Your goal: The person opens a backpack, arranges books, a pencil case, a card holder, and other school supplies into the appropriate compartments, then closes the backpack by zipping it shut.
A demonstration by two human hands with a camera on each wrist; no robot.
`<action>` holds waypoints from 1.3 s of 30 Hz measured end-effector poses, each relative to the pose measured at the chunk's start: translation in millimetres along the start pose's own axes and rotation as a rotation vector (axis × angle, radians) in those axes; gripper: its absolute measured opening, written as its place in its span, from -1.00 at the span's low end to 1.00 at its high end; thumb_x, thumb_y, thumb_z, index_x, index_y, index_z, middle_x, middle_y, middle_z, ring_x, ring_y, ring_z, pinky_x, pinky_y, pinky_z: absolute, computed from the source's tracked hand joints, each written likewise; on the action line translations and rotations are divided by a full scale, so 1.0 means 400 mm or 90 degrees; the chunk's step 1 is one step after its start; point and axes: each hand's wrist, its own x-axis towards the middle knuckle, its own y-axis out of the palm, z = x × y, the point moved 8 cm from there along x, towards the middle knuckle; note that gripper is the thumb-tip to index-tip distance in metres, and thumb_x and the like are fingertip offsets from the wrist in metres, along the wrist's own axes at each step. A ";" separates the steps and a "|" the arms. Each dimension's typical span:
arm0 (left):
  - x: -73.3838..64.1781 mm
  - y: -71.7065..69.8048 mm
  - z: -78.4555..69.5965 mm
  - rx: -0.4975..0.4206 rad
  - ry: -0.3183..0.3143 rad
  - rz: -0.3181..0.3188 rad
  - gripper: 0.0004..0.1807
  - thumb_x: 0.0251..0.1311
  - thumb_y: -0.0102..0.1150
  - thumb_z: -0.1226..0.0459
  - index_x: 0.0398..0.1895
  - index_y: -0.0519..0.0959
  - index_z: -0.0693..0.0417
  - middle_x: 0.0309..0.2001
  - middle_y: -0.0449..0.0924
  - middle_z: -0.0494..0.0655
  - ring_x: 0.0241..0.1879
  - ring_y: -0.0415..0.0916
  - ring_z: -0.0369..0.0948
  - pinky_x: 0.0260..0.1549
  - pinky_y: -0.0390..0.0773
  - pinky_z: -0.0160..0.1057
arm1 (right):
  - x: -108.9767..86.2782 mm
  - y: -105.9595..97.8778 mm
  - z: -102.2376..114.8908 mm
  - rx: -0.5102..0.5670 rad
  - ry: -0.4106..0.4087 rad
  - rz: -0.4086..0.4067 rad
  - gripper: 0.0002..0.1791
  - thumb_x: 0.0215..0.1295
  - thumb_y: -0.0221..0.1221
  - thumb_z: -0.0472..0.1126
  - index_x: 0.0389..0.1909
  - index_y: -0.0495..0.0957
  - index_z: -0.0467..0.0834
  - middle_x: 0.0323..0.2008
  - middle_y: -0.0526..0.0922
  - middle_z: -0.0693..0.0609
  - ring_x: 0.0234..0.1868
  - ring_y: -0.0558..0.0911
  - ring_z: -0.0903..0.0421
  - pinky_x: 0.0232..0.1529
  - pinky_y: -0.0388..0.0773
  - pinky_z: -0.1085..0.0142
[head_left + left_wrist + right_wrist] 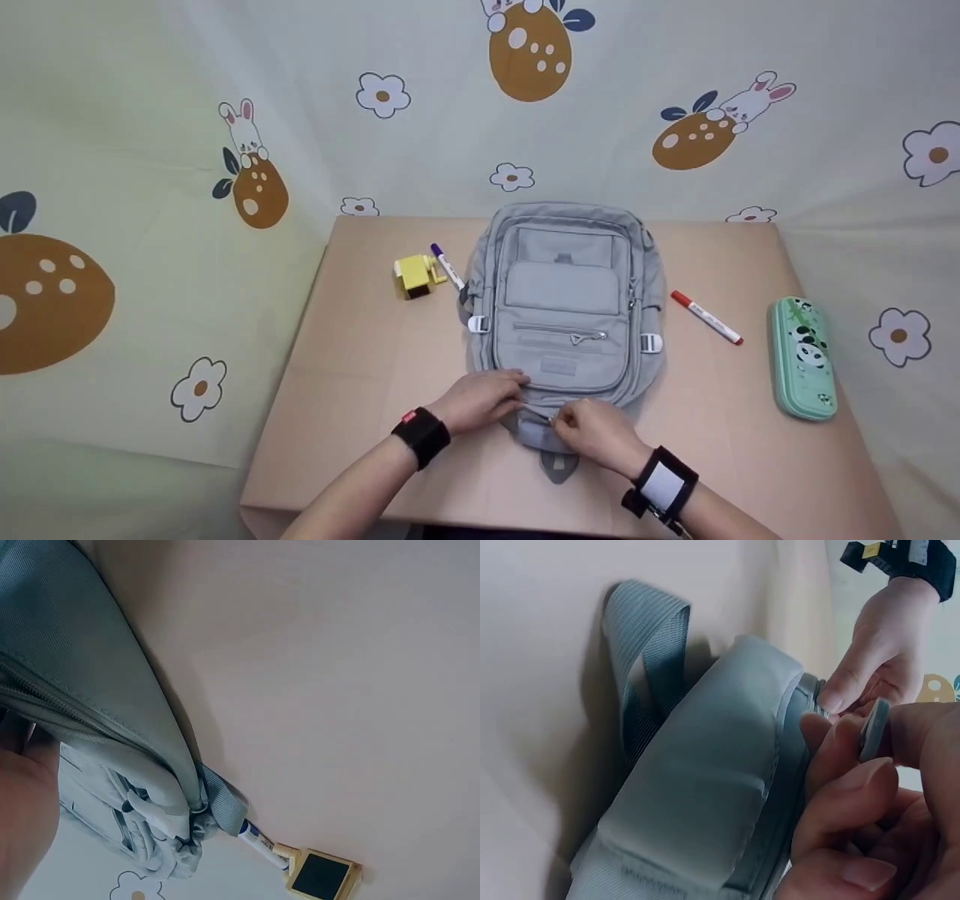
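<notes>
A grey backpack (pixel 566 341) lies front side up on the table, with its top handle (pixel 559 466) towards me. My left hand (pixel 484 399) holds the fabric at the bag's near edge, thumb along the zipper seam and fingers over the front panel. Close beside it, my right hand (pixel 596 431) pinches a zipper pull (pixel 874 730) between thumb and forefinger. The zipper track (pixel 67 701) runs along the bag's side in the left wrist view. Part of the left hand's fingers is hidden by the bag in that view.
Left of the backpack are a yellow pencil sharpener (pixel 415 275) with a crank and a purple-capped marker (pixel 448 268). On the right lie a red marker (pixel 707 318) and a green panda pencil case (pixel 804 360) near the table's edge. Patterned cloth (pixel 450 150) hangs around the table.
</notes>
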 end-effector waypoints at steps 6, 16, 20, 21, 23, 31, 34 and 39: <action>0.002 -0.003 -0.003 -0.021 0.008 -0.012 -0.82 0.49 0.14 0.12 -0.13 0.67 -0.02 0.28 0.57 -0.11 0.37 0.41 -0.20 0.32 0.38 -0.23 | 0.026 0.012 0.025 0.008 0.000 0.004 -0.81 0.32 0.24 -0.15 -0.49 0.70 -0.01 -0.68 0.49 0.27 -0.69 0.42 0.30 -0.66 0.36 0.33; 0.000 0.001 -0.008 -0.032 0.016 -0.022 -0.85 0.47 0.17 0.15 -0.14 0.67 -0.02 0.23 0.61 -0.14 0.34 0.43 -0.23 0.27 0.42 -0.28 | 0.069 0.026 0.053 -0.033 -0.019 -0.027 -0.73 0.33 0.24 -0.15 -0.60 0.57 0.03 -0.68 0.48 0.22 -0.66 0.43 0.23 -0.62 0.39 0.26; -0.003 0.004 -0.018 -0.039 0.016 -0.032 -0.83 0.37 0.25 0.14 -0.06 0.66 -0.07 0.13 0.65 -0.21 0.23 0.51 -0.28 0.20 0.47 -0.30 | 0.067 0.030 0.044 -0.035 -0.013 -0.026 -0.74 0.33 0.25 -0.12 -0.59 0.57 0.05 -0.68 0.46 0.24 -0.66 0.42 0.25 -0.63 0.37 0.28; -0.004 0.005 -0.023 -0.038 0.016 -0.039 -0.80 0.34 0.27 0.12 -0.03 0.66 -0.09 0.11 0.65 -0.23 0.19 0.53 -0.29 0.17 0.49 -0.30 | 0.066 0.030 0.043 -0.034 -0.012 -0.026 -0.74 0.33 0.25 -0.10 -0.59 0.57 0.06 -0.68 0.46 0.25 -0.66 0.41 0.25 -0.62 0.37 0.29; -0.005 0.005 -0.031 -0.032 0.013 -0.055 -0.77 0.31 0.31 0.10 -0.02 0.64 -0.11 0.07 0.66 -0.26 0.10 0.57 -0.32 0.08 0.53 -0.31 | 0.064 0.030 0.043 -0.028 -0.020 -0.031 -0.73 0.34 0.24 -0.07 -0.59 0.56 0.09 -0.67 0.46 0.28 -0.65 0.41 0.27 -0.62 0.36 0.30; -0.022 0.000 -0.049 -0.019 -0.003 -0.154 -0.88 0.29 0.33 0.16 -0.16 0.63 -0.11 -0.15 0.68 -0.30 -0.11 0.60 -0.34 -0.10 0.56 -0.33 | 0.059 0.016 0.047 0.013 -0.063 -0.054 -0.71 0.40 0.23 0.10 -0.55 0.56 0.18 -0.59 0.46 0.38 -0.58 0.43 0.33 -0.55 0.37 0.36; -0.037 -0.003 -0.046 -0.042 -0.017 -0.180 -0.88 0.25 0.33 0.21 -0.18 0.63 -0.10 -0.16 0.69 -0.30 -0.11 0.60 -0.33 -0.10 0.56 -0.32 | 0.057 0.007 0.039 0.010 -0.076 -0.072 -0.83 0.35 0.28 0.03 -0.44 0.63 0.14 -0.49 0.50 0.34 -0.48 0.46 0.31 -0.45 0.44 0.35; -0.061 -0.008 -0.041 -0.055 -0.042 -0.205 -0.89 0.21 0.32 0.29 -0.24 0.60 -0.07 -0.12 0.71 -0.23 -0.09 0.62 -0.29 -0.03 0.56 -0.30 | 0.059 0.015 0.040 -0.045 -0.117 -0.073 -0.89 0.19 0.36 -0.10 -0.29 0.71 -0.01 -0.38 0.60 0.22 -0.36 0.52 0.23 -0.32 0.52 0.27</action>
